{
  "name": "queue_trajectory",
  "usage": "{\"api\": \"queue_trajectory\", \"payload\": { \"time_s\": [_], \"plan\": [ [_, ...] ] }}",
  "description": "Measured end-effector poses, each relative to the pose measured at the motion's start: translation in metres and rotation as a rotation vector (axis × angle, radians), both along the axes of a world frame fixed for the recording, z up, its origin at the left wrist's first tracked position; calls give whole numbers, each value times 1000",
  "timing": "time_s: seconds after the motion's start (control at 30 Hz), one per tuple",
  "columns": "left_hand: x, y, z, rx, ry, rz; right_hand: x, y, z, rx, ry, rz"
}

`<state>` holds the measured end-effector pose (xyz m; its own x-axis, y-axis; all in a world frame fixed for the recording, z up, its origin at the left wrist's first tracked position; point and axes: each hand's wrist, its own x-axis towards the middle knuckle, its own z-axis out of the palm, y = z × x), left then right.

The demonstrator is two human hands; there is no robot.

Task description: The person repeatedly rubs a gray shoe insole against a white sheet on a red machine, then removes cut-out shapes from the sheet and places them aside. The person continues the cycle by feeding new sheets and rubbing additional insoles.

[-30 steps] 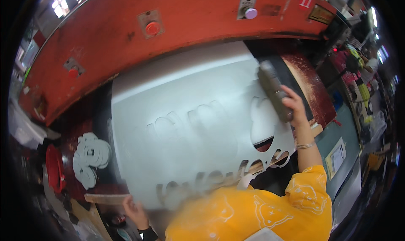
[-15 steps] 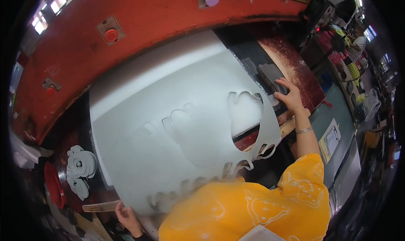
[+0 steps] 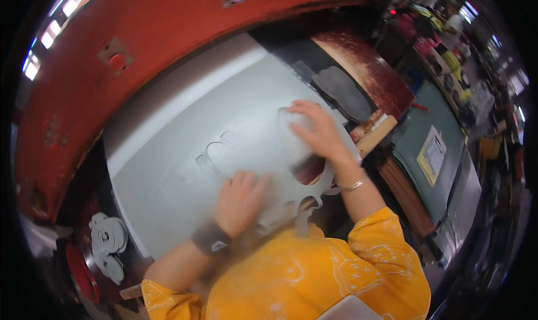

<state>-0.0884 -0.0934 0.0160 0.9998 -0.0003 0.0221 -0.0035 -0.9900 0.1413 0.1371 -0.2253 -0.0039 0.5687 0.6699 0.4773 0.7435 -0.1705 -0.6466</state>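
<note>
A large pale grey-green sheet (image 3: 162, 157) with cut outlines and openings lies on a white board (image 3: 185, 79). Over its middle is my left hand (image 3: 241, 199), fingers apart and partly blurred, with a black band on the wrist. My right hand (image 3: 318, 130) is by the cut-out on the right part of the sheet, its thumb and fingers spread. Nothing shows in either hand, and whether the fingertips press on the sheet I cannot tell. Dark grey sole-shaped pieces (image 3: 344, 90) lie beyond my right hand.
A red machine beam (image 3: 168, 23) with push buttons spans the far side. Stacked pale cut pieces (image 3: 106, 239) and a red round object (image 3: 81, 272) are at the left. To the right are a wooden strip (image 3: 376, 136) and a stack of green sheets (image 3: 414, 163) bearing a paper.
My left hand has moved from the sheet's near left edge onto its middle. My right hand has come left from the dark pieces to the cut-out. The view has shifted slightly.
</note>
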Motion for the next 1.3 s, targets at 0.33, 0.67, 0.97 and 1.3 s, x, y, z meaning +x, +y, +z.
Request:
{"api": "queue_trajectory", "payload": {
  "time_s": [0.33,0.67,0.97,1.3],
  "plan": [
    [-7,32,-2,-769,-89,223,-44,-6,-2,80,224,-22],
    [7,71,-20,-2022,-293,619,-107,16,-7,-65,-266,254],
    [31,126,5,-2157,-157,560,-106,12,-19,-318,-231,349],
    [14,201,97,-1909,-679,482,-111,18,-11,-339,-309,288]
  ]
}}
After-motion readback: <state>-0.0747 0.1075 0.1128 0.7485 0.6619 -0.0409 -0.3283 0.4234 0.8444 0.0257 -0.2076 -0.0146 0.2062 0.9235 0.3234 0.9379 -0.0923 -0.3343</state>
